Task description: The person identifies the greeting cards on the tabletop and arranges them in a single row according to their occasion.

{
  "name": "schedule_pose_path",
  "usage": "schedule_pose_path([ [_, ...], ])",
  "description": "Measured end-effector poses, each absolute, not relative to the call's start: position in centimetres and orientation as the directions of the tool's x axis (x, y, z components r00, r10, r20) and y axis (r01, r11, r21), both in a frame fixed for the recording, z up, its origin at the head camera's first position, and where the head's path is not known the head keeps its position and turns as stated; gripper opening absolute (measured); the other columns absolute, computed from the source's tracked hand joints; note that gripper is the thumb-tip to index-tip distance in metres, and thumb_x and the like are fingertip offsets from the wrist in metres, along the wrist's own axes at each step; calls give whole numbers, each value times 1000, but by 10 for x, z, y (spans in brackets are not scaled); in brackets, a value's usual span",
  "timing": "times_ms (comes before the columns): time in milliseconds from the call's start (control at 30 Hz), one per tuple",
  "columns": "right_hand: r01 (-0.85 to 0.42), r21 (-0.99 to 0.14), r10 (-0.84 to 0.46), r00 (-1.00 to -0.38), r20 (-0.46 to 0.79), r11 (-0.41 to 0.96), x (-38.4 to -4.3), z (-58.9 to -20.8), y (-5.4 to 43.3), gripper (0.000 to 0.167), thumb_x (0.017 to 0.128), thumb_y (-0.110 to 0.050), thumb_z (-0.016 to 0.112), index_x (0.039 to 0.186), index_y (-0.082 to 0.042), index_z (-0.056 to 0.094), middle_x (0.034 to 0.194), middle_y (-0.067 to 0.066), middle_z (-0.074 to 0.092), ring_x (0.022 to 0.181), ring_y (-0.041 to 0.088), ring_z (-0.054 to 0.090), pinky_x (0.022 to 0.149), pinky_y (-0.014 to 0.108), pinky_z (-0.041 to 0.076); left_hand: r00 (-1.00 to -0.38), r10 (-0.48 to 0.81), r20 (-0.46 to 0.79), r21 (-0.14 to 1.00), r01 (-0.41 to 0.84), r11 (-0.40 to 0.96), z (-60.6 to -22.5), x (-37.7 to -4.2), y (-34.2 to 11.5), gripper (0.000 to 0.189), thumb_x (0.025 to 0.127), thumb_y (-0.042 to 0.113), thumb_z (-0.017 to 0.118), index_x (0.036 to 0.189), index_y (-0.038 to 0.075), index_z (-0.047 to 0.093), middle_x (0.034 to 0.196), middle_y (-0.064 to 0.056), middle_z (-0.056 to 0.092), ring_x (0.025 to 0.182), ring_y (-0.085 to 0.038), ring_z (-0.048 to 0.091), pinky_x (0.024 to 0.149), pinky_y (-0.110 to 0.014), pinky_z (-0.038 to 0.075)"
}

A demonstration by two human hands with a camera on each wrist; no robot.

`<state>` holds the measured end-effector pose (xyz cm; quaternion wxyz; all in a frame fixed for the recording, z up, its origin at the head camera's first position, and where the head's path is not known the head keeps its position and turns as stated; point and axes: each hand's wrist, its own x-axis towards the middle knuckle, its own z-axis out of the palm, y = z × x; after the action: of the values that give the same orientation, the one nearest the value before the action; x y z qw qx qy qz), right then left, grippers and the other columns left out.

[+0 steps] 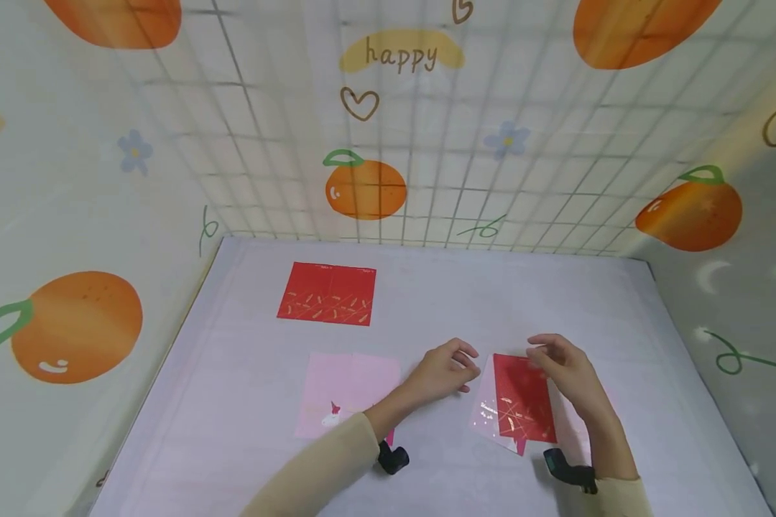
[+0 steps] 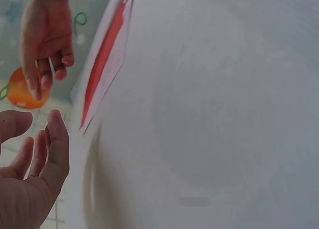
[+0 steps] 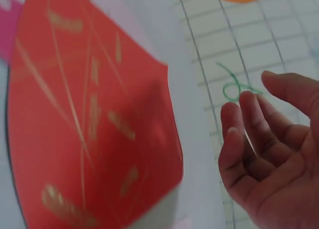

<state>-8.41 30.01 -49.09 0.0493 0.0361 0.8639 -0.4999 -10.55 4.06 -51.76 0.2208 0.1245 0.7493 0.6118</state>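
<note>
Red card (image 1: 526, 398): it lies on the right part of the counter (image 1: 459, 301), gold marks on its face, on top of a pink sheet (image 1: 483, 413) which comes out at its left and below.
Loose stack: in my judgement, the card could slide or turn on the pink sheet, because no finger presses it; a brush from the right sleeve (image 1: 623, 497) would be enough cause. In the right wrist view one edge looks bowed, so it may also catch a fingertip.
Card and grip: the card lies between the two hands, nearer to the right. In the head view the right fingertips overlap its upper right corner, but the right wrist view shows them apart from it.
Right hand (image 1: 567, 368): its grip is released, the fingers loosely bent, nothing held.
Left hand (image 1: 445, 370): its grip is also released, just to the left of the stack, touching nothing.
Left pink paper (image 1: 336, 388): it lies flat, partly hidden by the left arm (image 1: 391, 411).
Far red sheet (image 1: 328, 294): it lies beyond this paper, well apart from both hands.
Wall cloth (image 1: 427, 129): it stands behind, printed with a grid and "happy".
</note>
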Motion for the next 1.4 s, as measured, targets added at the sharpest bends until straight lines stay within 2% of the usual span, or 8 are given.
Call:
schedule_pose_path([
  [267,139,-800,24,-988,-154,583,-86,-497,322,45,97,-30,66,133,-6,55,117,17,63,101,33,64,78,34,57,-869,459,-186,942,-24,335,-522,-108,64,28,93,20,71,119,16,60,91,9,64,66,-12,68,61,-25,54],
  [500,186,-722,32,-975,-222,666,-83,-505,330,49,94,-33,70,134,-7,54,121,19,58,106,36,60,82,48,58,-865,465,-189,907,28,420,-524,-116,80,35,94,20,70,126,15,57,88,10,63,58,-13,65,57,-25,52],
  [833,229,-718,22,-958,-285,657,-85,-517,333,62,88,-36,76,138,-9,50,121,19,59,107,35,61,82,48,58,-885,419,-205,816,82,573,-531,-124,90,41,91,25,74,127,20,56,73,9,58,45,-13,56,43,-24,48],
  [1133,197,-693,-2,-962,-275,693,-84,-519,333,55,90,-21,74,138,-8,51,118,17,60,102,32,62,85,52,56,-887,428,-171,708,192,680,-532,-126,94,43,89,30,77,126,20,59,73,11,55,61,-4,54,55,-21,47],
  [1400,206,-673,11,-960,-281,710,-85,-520,331,54,89,-20,74,136,-8,51,116,18,59,101,32,61,83,51,57,-886,437,-155,699,215,682,-535,-125,95,41,89,30,77,125,22,58,75,12,55,64,-2,54,58,-20,47],
])
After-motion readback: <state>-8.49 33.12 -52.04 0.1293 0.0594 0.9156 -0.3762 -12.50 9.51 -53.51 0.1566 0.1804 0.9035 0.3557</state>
